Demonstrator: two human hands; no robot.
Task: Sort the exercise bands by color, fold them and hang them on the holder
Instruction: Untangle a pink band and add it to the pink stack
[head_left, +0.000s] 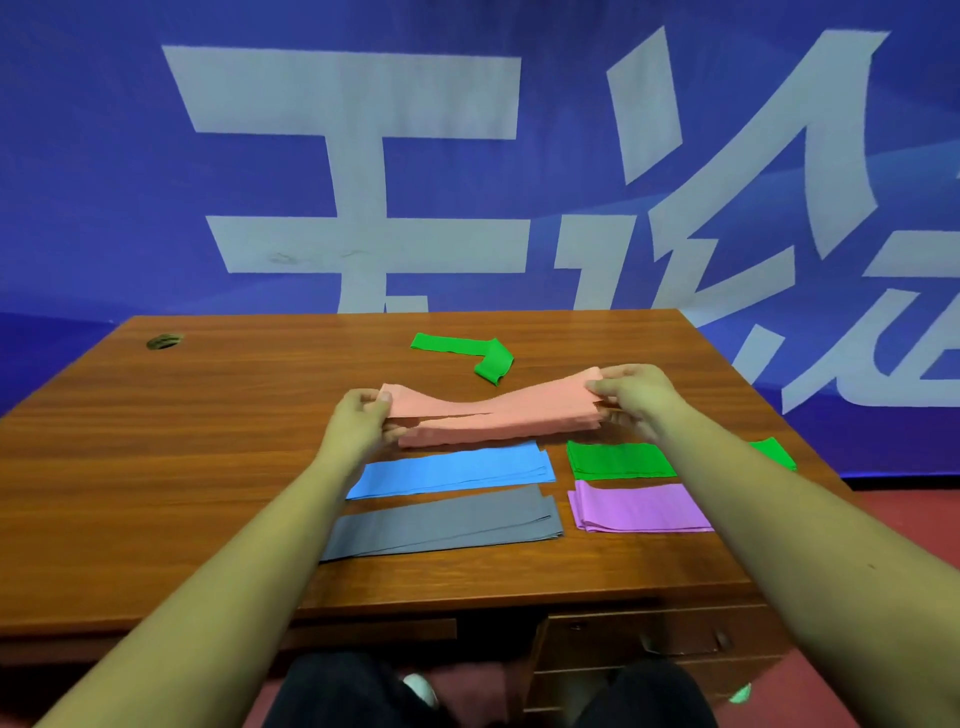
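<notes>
A folded pink band (493, 410) is held just above the wooden desk (208, 441), sagging in the middle. My left hand (363, 418) pinches its left end and my right hand (631, 397) pinches its right end. Nearer to me lie a folded blue band (452, 470) and a folded grey band (447, 522). To their right lie a folded green band (618, 460), partly under my right forearm, and a folded purple band (639, 506). A loose green band (467, 353) lies bent behind the pink one. No holder is visible.
A blue banner with large white characters (467, 156) hangs right behind the desk. A round cable hole (163, 341) sits in the desk's far left corner. Drawers (649, 639) are under the right side, with red floor beyond.
</notes>
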